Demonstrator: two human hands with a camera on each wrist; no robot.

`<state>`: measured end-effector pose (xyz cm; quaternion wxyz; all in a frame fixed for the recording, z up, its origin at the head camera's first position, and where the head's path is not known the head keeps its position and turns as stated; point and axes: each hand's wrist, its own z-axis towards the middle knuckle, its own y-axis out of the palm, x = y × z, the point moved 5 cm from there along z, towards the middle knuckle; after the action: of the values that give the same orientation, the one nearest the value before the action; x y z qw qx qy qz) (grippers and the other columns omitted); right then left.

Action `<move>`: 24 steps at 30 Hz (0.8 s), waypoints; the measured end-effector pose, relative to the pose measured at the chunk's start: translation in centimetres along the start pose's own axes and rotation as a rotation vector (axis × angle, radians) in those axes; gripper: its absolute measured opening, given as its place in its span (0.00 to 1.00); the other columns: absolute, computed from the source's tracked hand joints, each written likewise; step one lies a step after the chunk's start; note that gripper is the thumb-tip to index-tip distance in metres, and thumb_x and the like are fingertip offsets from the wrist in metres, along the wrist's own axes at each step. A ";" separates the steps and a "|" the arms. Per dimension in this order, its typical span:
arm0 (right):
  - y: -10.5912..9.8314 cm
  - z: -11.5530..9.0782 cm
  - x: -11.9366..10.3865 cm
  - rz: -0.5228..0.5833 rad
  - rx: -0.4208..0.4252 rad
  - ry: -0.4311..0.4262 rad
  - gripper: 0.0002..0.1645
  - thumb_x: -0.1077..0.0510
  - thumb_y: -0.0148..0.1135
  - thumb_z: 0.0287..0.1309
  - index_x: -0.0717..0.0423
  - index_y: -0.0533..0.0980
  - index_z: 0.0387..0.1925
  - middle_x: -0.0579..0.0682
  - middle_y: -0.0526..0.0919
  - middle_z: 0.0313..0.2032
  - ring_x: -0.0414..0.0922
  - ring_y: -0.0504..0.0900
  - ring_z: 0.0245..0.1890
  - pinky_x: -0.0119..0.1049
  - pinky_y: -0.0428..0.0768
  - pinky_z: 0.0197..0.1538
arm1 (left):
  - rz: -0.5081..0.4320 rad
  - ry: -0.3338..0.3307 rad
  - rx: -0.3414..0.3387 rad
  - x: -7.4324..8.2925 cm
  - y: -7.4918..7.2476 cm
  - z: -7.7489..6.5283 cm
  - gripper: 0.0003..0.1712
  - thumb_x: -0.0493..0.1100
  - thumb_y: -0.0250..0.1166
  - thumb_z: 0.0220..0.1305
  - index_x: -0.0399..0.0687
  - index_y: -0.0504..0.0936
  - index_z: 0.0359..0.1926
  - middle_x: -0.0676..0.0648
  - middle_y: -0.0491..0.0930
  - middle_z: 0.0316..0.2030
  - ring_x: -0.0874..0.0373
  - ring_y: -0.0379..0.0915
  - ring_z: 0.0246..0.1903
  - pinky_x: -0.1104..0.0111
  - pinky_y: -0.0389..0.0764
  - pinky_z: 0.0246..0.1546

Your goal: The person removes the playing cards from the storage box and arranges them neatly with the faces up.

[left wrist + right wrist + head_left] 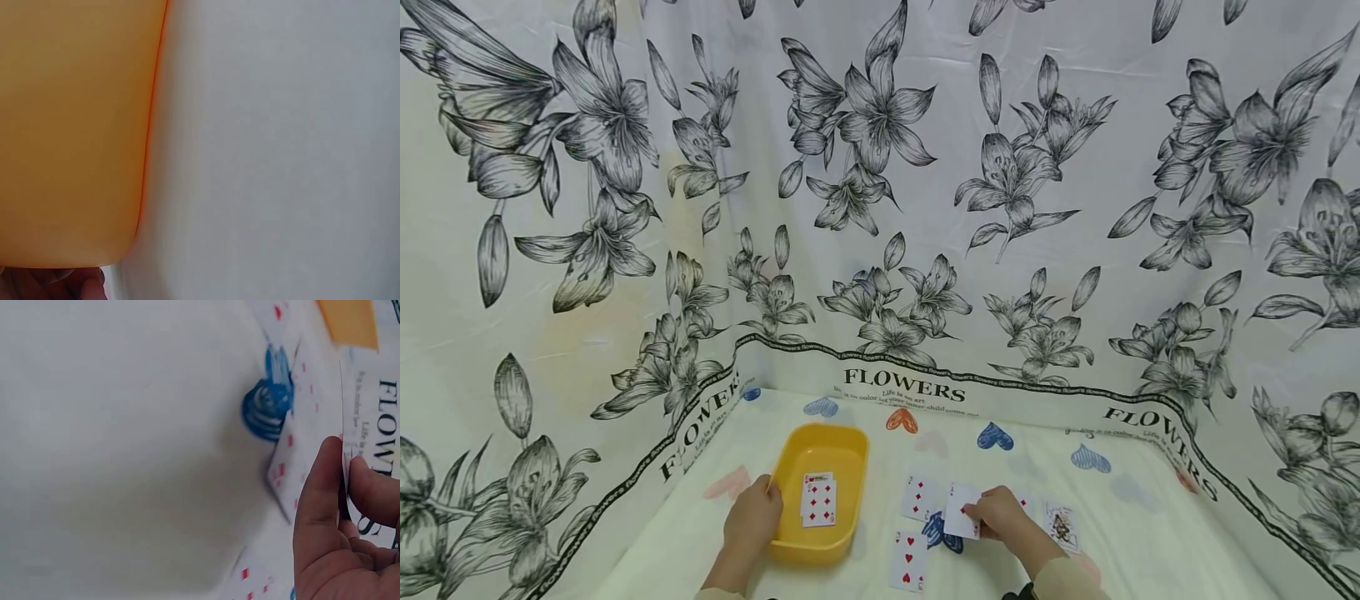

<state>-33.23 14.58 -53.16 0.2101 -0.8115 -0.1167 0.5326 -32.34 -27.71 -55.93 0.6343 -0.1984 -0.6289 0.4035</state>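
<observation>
The yellow tray (808, 552) is long, with round corners, and the left hand (754, 515) holds its side. A few white cards with red diamonds (819, 505) lie face up inside it, one partly on top of another. To the right of the tray, the right hand (997, 512) pinches one white card (956, 510) by its edge, with thumb and finger.

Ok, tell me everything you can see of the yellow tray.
The yellow tray is open-topped, smooth and plastic-looking, roughly rectangular with rounded corners and raised walls. Its long sides run away from the person, on the left of the heart-patterned cloth. At least two overlapping playing cards lie face up inside. The left hand grips its left side.
</observation>
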 end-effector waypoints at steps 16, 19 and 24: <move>-0.1 -1.2 4.3 -0.157 -0.111 -0.012 0.15 0.66 0.74 0.56 0.70 0.73 0.32 0.53 0.79 0.27 0.39 0.75 0.20 0.26 0.72 0.25 | -0.016 -0.003 -0.020 0.1 -0.7 -0.1 0.23 0.43 0.49 0.76 0.28 0.76 0.59 0.33 0.83 0.44 0.49 0.74 0.30 0.48 0.78 0.37; 0.0 -1.6 4.6 -0.179 -0.107 -0.035 0.15 0.66 0.76 0.53 0.68 0.75 0.28 0.52 0.80 0.24 0.38 0.76 0.18 0.26 0.73 0.24 | -0.013 0.002 -0.018 0.0 -0.6 -0.1 0.23 0.43 0.49 0.75 0.28 0.76 0.59 0.33 0.83 0.44 0.49 0.74 0.30 0.48 0.78 0.37; 0.1 -2.0 4.6 -0.299 -0.023 -0.073 0.19 0.61 0.81 0.47 0.65 0.76 0.25 0.51 0.80 0.21 0.39 0.77 0.17 0.26 0.71 0.22 | -0.011 0.014 -0.011 -0.1 -0.3 0.0 0.22 0.43 0.49 0.75 0.29 0.77 0.57 0.35 0.83 0.42 0.49 0.74 0.29 0.48 0.77 0.36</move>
<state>-29.52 15.97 -56.19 0.2736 -0.7674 -0.2499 0.5232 -32.25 -27.92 -55.74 0.6398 -0.2013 -0.6277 0.3952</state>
